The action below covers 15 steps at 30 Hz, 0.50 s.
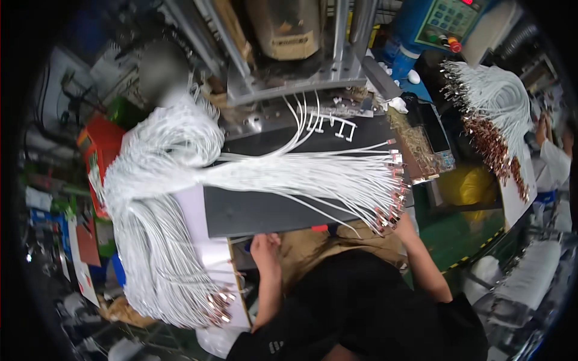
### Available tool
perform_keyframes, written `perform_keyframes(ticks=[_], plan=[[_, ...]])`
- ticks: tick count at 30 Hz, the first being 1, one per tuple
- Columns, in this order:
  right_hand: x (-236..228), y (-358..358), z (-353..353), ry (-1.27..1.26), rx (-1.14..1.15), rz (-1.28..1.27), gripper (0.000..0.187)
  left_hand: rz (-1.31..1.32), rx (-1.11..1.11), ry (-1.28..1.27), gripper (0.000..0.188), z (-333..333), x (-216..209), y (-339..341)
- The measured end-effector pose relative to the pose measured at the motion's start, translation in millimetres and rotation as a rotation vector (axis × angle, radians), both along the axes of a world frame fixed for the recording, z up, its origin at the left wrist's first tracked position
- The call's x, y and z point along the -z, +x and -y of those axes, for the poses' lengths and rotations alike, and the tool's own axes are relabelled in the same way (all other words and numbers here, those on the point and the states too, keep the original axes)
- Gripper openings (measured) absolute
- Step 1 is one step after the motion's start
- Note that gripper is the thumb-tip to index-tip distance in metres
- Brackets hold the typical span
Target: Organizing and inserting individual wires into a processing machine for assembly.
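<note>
A thick bundle of white cables [289, 170] lies across a black work board [232, 216], fanning out to the right into small metal and reddish end terminals [391, 210]. My right hand [404, 226] is at the lower right of these ends, close to or touching them; its fingers are mostly hidden. At the board's front edge, my left hand [265, 243] has its fingers curled closed, and anything inside them is too small to make out. Some cables at the back curve up toward a metal machine base.
A press-like machine with a steel plate [295, 84] stands behind the board. More white cables [159, 259] hang at left with copper-coloured ends. Another cable bundle [497, 99] lies at far right, near a person's arm [545, 129]. A blue control box [448, 24] is at upper right.
</note>
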State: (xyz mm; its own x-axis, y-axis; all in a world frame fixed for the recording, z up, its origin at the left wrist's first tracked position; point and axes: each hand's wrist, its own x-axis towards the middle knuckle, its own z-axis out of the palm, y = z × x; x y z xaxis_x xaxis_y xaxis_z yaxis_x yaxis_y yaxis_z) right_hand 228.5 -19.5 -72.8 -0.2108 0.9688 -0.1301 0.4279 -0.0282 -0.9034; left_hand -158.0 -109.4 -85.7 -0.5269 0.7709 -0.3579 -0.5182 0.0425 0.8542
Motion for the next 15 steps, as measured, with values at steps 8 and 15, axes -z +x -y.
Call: perform_keyframes(ticks=[8,15], plan=[[-14.6,29.5,-28.4,0.183,-0.01,0.118,0.046,0.003,0.057,-0.194,0.032,-6.2,0.5,16.7],[-33.0,73.0,-26.4,0.162,-0.179,0.294,0.041,-0.121,0.223,-0.209,0.036,-2.5,-17.6,59.2]])
